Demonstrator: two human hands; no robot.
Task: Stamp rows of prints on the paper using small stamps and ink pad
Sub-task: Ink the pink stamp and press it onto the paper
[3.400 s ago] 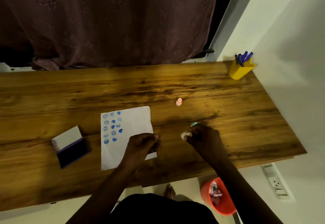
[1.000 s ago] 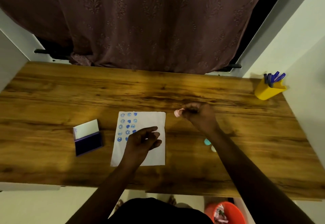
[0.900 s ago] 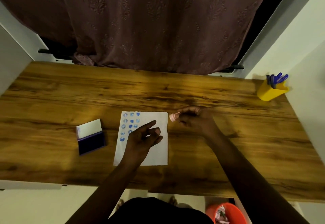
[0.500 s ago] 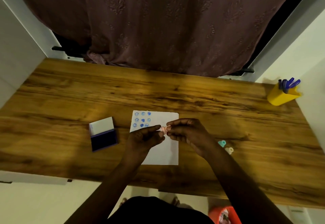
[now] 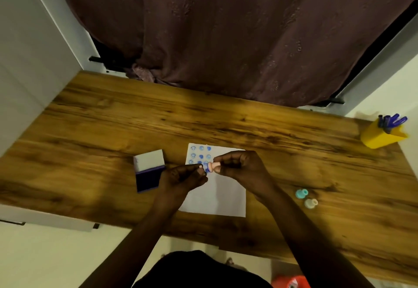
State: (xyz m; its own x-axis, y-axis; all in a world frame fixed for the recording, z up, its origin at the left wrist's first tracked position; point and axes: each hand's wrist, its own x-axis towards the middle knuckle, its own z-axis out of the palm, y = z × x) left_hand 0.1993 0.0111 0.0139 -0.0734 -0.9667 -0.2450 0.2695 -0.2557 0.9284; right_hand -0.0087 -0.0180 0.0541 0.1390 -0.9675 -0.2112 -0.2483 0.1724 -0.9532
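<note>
Now the right hand [image 5: 242,167] pinches the pink stamp [image 5: 211,166] sideways above the paper [image 5: 217,195], its inked face toward the left hand [image 5: 183,178], whose fingertips have drawn up beside it; whether they grip it I cannot tell. A second ago that hand rested flat on the sheet. The ink pad [image 5: 149,175] lies open left of the paper; the teal stamp [image 5: 301,193] and pale stamp [image 5: 310,203] sit right.

The scene is dim and warm-toned. The wooden worktop [image 5: 248,124] catches a soft sheen along its middle, while its left end and near edge fall into shadow. The white paper [image 5: 221,199] is the brightest patch. Both forearms read nearly black. Wide-angle distortion bends the worktop edges; fine detail is soft.
</note>
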